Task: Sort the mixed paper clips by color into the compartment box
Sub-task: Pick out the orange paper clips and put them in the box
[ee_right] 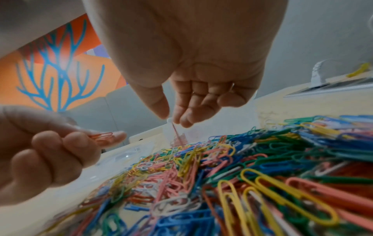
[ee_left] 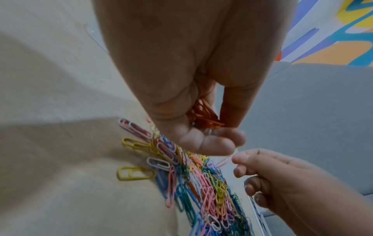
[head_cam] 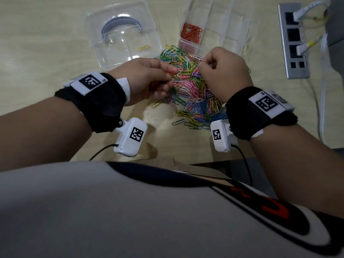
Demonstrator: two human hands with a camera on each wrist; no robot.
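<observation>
Your left hand cups gathered orange clips as a batch; your right hand pinches one more clip above the mixed pile.

Your left hand hovers palm inward, its fingers curled around a bunch of orange clips, with one more pinched between thumb and forefinger. Your right hand hangs just beside it, knuckles up, thumb and fingertips drawn together on a single pink clip; the other fingers are folded in. Both forearms reach forward, each wrist wrapped in a black band.
</observation>
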